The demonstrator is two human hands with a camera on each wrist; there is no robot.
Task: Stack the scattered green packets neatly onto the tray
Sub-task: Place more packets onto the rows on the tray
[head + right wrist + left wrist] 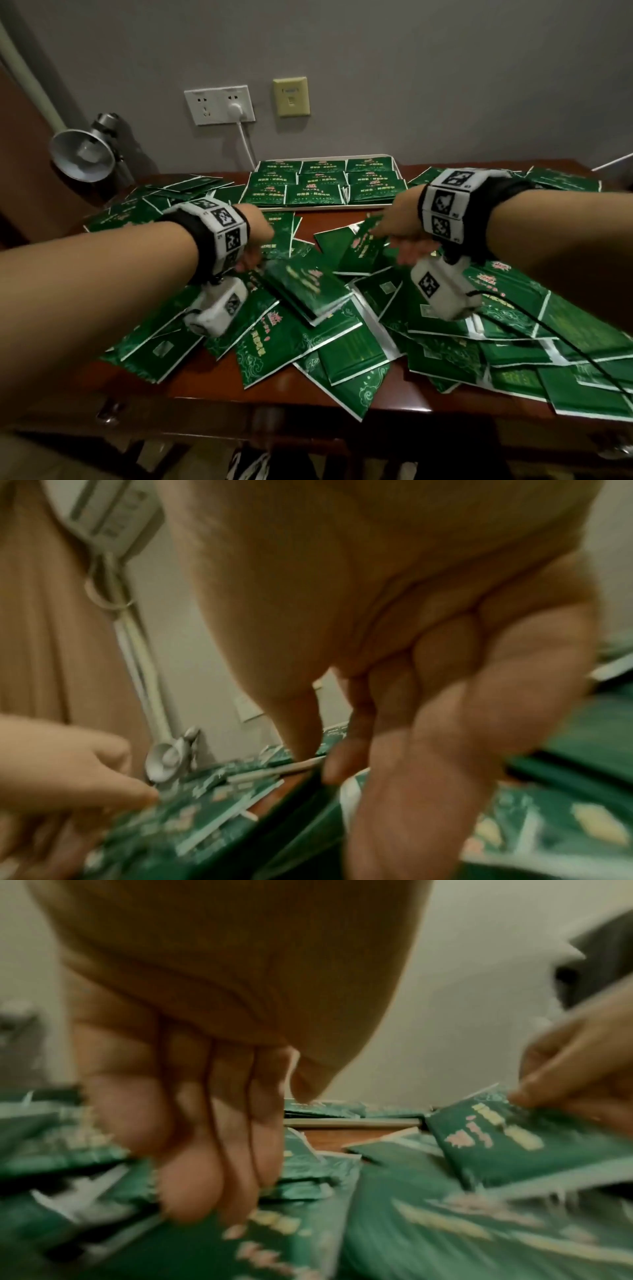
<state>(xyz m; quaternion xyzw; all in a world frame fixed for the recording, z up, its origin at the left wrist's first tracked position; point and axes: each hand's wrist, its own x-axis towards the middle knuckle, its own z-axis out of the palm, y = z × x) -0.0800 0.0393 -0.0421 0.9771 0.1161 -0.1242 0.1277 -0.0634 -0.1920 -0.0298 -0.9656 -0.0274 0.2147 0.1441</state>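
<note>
Green foil packets (294, 339) lie scattered over the brown table (330, 219). At the back a white tray (400, 174) holds rows of stacked packets (317, 193). My left hand (257, 258) grips the far end of a small tilted stack of packets (308, 289); its curled fingers (205, 1177) press on the top packet (274, 1240). My right hand (394, 236) pinches the edge of one raised packet (363, 246) between thumb (301, 723) and fingers (346, 761). This packet (496, 1139) stands tilted in the left wrist view, held by the right hand (568, 1069).
A metal desk lamp (84, 154) stands at the back left. A wall socket with a white plug and cable (236, 113) is behind the tray. Packets overhang the table's front edge (260, 406). A black cable (548, 332) trails from my right wrist.
</note>
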